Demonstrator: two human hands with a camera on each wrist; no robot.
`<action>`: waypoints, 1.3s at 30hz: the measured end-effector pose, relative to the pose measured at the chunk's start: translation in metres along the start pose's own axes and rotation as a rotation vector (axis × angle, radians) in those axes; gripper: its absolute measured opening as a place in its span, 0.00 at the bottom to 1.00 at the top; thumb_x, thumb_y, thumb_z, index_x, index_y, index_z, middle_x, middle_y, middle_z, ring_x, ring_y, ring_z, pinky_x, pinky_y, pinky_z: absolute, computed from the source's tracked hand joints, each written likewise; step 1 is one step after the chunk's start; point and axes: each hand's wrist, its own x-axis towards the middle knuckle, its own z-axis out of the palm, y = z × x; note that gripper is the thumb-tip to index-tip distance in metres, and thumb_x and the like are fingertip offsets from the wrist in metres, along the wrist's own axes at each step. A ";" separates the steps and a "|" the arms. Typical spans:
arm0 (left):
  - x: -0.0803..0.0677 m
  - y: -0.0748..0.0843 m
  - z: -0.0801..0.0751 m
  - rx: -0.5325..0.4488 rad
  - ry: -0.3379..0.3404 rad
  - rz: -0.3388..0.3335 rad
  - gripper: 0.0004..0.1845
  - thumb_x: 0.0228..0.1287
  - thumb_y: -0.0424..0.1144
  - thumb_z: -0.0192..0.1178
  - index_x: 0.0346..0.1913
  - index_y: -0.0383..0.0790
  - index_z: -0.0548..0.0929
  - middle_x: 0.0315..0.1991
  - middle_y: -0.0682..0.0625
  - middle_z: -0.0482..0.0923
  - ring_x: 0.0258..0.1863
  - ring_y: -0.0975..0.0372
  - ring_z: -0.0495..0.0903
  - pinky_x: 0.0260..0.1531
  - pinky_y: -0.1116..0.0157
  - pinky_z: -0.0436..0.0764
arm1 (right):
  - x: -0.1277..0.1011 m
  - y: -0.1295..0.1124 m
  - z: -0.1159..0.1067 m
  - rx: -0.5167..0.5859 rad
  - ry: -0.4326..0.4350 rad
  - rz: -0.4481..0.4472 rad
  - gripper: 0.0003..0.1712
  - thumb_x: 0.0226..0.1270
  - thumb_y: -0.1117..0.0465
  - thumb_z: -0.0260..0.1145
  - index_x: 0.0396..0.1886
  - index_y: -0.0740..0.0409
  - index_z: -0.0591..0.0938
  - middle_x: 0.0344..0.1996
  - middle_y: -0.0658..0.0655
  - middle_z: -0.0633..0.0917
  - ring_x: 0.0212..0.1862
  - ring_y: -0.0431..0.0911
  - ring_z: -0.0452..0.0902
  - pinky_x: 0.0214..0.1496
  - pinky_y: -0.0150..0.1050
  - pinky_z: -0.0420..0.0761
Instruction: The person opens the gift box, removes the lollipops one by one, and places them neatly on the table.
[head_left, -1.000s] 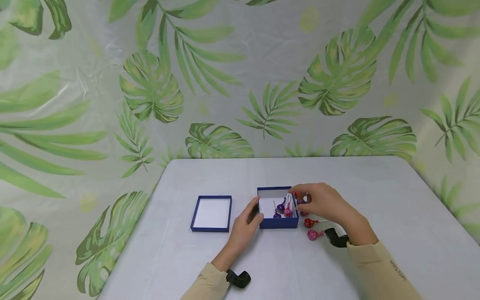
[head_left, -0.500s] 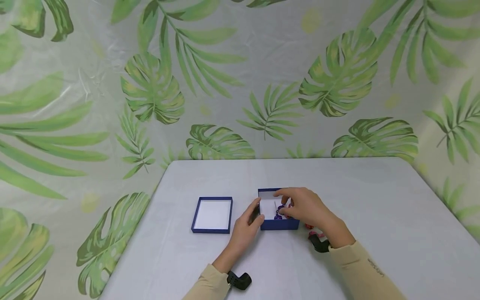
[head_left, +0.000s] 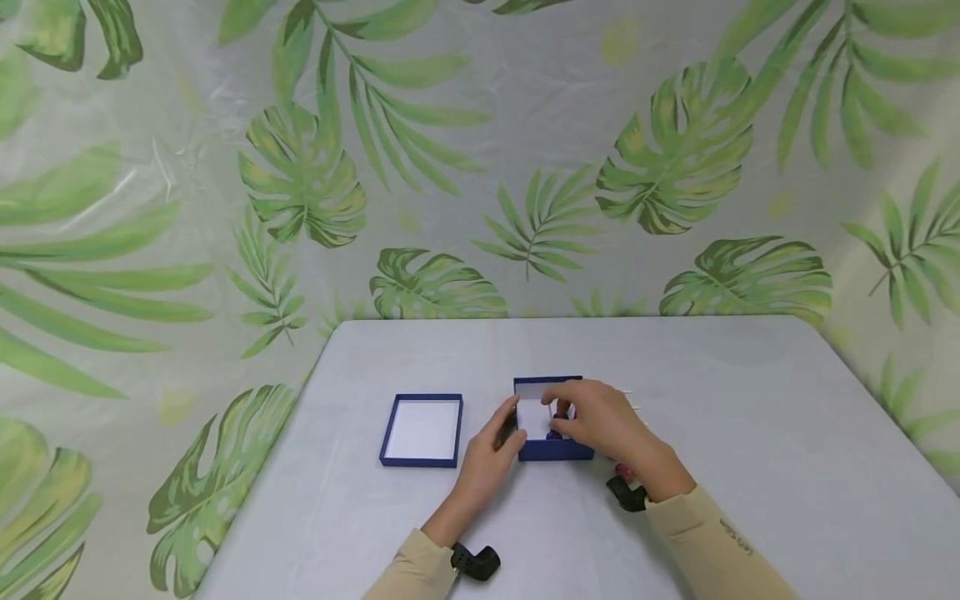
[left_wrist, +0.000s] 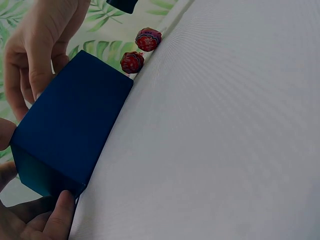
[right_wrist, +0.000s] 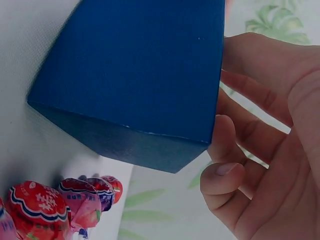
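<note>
A blue box (head_left: 555, 450) with a white inside stands without its lid on the table. My left hand (head_left: 483, 462) holds the box's left side, thumb near the front corner; in the left wrist view its fingers (left_wrist: 59, 217) touch the box's end. Over the right part of the box, my right hand (head_left: 603, 421) reaches in with bent fingers. Purple-wrapped lollipops (head_left: 554, 433) show inside by its thumb. Whether the right fingers pinch one is hidden, since the blue box wall (right_wrist: 135, 65) covers the fingertips in the right wrist view.
Left of the box lies its shallow blue-rimmed lid (head_left: 422, 429), white inside facing up. Several wrapped lollipops lie on the table right of the box, among them a red one (right_wrist: 40, 207) and a pink one (right_wrist: 82, 205). Behind the table (head_left: 720, 375) hangs a leaf-patterned sheet (head_left: 555, 100).
My right hand has moved left from the box's right edge to over its inside, and slightly lower. The left hand and the box have stayed in place.
</note>
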 end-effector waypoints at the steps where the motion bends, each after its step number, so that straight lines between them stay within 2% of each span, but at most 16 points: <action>1: 0.000 0.000 0.000 -0.001 0.002 0.001 0.29 0.76 0.45 0.56 0.77 0.59 0.65 0.73 0.53 0.65 0.72 0.59 0.65 0.69 0.59 0.67 | 0.000 0.000 0.000 -0.001 0.002 0.003 0.15 0.58 0.57 0.78 0.46 0.48 0.87 0.27 0.38 0.81 0.26 0.36 0.72 0.29 0.36 0.75; 6: 0.000 0.000 0.000 0.004 0.007 0.016 0.29 0.76 0.46 0.55 0.77 0.57 0.65 0.73 0.53 0.65 0.72 0.58 0.65 0.69 0.59 0.67 | -0.001 0.001 -0.001 0.004 0.007 -0.005 0.08 0.58 0.57 0.78 0.34 0.45 0.85 0.25 0.37 0.80 0.26 0.35 0.73 0.28 0.36 0.76; 9: -0.001 0.001 0.000 0.003 0.007 0.023 0.29 0.76 0.47 0.55 0.77 0.56 0.65 0.74 0.53 0.65 0.72 0.59 0.64 0.69 0.60 0.67 | -0.001 0.002 0.000 -0.001 -0.005 -0.007 0.10 0.58 0.57 0.78 0.28 0.41 0.82 0.22 0.36 0.78 0.26 0.35 0.72 0.29 0.35 0.75; 11: -0.001 0.001 0.000 0.000 0.006 0.027 0.29 0.76 0.48 0.55 0.77 0.55 0.65 0.73 0.53 0.65 0.72 0.58 0.65 0.69 0.60 0.67 | -0.002 0.001 0.000 -0.001 -0.011 -0.009 0.10 0.58 0.58 0.77 0.28 0.40 0.83 0.22 0.36 0.78 0.26 0.35 0.72 0.29 0.35 0.75; 14: -0.001 0.000 0.000 0.001 0.004 0.029 0.29 0.76 0.47 0.55 0.77 0.56 0.65 0.73 0.52 0.65 0.72 0.57 0.65 0.69 0.59 0.68 | -0.001 -0.001 0.002 -0.001 -0.017 -0.021 0.07 0.58 0.58 0.77 0.34 0.44 0.86 0.23 0.36 0.79 0.26 0.34 0.72 0.29 0.35 0.75; 17: -0.001 -0.001 0.000 0.007 0.002 0.027 0.28 0.77 0.45 0.55 0.77 0.57 0.65 0.73 0.52 0.66 0.72 0.57 0.66 0.69 0.58 0.68 | -0.001 -0.003 0.004 0.000 -0.011 -0.042 0.12 0.57 0.57 0.78 0.41 0.49 0.88 0.24 0.36 0.79 0.25 0.34 0.72 0.28 0.34 0.75; 20: -0.001 -0.001 -0.001 0.013 0.001 0.024 0.29 0.77 0.44 0.55 0.77 0.58 0.65 0.73 0.53 0.66 0.71 0.58 0.66 0.68 0.59 0.69 | 0.000 -0.005 0.006 -0.001 -0.008 -0.049 0.14 0.56 0.56 0.79 0.43 0.50 0.89 0.23 0.36 0.78 0.25 0.33 0.71 0.28 0.33 0.75; 26: 0.001 -0.002 -0.001 0.014 0.008 0.035 0.29 0.76 0.42 0.56 0.77 0.55 0.66 0.72 0.52 0.67 0.71 0.59 0.66 0.67 0.61 0.69 | 0.003 -0.009 0.008 0.019 -0.010 -0.051 0.10 0.57 0.57 0.78 0.39 0.49 0.89 0.24 0.37 0.80 0.28 0.35 0.74 0.29 0.34 0.77; 32: 0.001 -0.002 0.000 0.001 0.010 0.040 0.29 0.76 0.44 0.56 0.77 0.54 0.66 0.73 0.52 0.67 0.71 0.59 0.66 0.68 0.61 0.69 | 0.003 -0.006 0.004 0.055 -0.028 -0.028 0.05 0.57 0.64 0.77 0.32 0.52 0.89 0.25 0.40 0.81 0.29 0.36 0.75 0.32 0.36 0.79; 39: -0.001 -0.002 0.000 0.004 0.011 0.036 0.30 0.75 0.49 0.56 0.77 0.56 0.66 0.73 0.54 0.66 0.71 0.60 0.65 0.69 0.60 0.68 | 0.000 -0.003 -0.005 0.049 -0.033 -0.024 0.12 0.53 0.74 0.72 0.26 0.51 0.88 0.24 0.44 0.83 0.28 0.37 0.76 0.33 0.37 0.80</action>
